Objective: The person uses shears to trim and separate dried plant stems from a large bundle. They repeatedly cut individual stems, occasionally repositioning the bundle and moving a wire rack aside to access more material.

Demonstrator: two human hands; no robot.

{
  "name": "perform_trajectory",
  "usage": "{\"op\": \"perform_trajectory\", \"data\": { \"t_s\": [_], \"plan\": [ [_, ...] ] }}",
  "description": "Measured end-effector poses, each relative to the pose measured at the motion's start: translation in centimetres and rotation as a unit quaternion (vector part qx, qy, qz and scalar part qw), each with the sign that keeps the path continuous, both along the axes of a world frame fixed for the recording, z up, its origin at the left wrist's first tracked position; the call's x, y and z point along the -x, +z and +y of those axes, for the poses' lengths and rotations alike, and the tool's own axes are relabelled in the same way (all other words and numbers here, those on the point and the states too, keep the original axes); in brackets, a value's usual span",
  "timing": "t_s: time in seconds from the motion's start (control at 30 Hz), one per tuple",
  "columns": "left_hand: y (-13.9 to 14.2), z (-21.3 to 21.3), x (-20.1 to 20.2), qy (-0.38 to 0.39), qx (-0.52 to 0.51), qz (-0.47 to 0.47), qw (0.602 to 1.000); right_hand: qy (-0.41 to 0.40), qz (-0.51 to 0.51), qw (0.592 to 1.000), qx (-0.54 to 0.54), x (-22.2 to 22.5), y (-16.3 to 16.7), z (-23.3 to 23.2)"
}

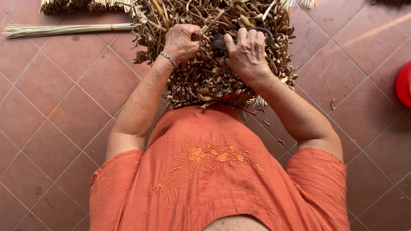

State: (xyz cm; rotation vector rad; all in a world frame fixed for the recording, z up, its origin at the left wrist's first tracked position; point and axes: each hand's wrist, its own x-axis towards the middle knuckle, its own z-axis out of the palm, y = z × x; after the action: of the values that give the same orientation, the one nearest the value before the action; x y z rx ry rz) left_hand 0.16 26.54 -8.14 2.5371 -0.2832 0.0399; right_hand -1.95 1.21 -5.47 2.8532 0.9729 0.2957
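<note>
Down on the tiled floor (55,141) a big bundle of dried brown stalks (205,77) lies right in front of the person, its near end touching the orange shirt (214,179). Its far end runs out of the top edge of the view. Open floor lies to both sides of the bundle, wider on the left. The left hand (182,42) is clenched on a tuft of stalks on top of the bundle, fingers curled tight, a bracelet (168,59) on the wrist. Just beside it the right hand (247,53) holds dark scissors (227,40), fingers through the loop handle; how far the blades gape cannot be told. A thin pale sheaf of straws (64,30) lies on the floor at upper left, its end meeting the bundle. Something red (404,83) sits at the right edge, well apart. Small scraps (274,128) dot the floor by the right forearm.
</note>
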Motion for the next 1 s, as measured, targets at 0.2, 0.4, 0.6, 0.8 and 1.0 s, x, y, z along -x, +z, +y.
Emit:
{"op": "perform_trajectory", "data": {
  "t_s": [0.2,0.4,0.6,0.8,1.0],
  "plan": [
    [-0.3,0.1,0.0,0.020,-0.009,0.010,1.000,0.029,0.069,0.995,0.070,-0.9,-1.9,-0.6],
    [-1.3,0.9,-0.6,0.023,0.030,0.032,0.999,0.054,0.067,0.994,0.068,-0.6,-2.1,-0.6],
    [-1.0,4.0,-0.6,0.102,0.372,0.082,0.919,-0.019,0.173,0.985,-0.014,0.5,1.5,-2.8],
    [-0.2,3.1,-0.8,0.041,0.318,0.082,0.944,-0.067,0.113,0.989,-0.063,-0.1,3.6,-6.5],
    [-0.6,-0.9,-3.6,-0.038,0.095,-0.089,0.991,-0.052,0.073,0.995,-0.035,-1.5,1.5,-5.0]
  ]
}}
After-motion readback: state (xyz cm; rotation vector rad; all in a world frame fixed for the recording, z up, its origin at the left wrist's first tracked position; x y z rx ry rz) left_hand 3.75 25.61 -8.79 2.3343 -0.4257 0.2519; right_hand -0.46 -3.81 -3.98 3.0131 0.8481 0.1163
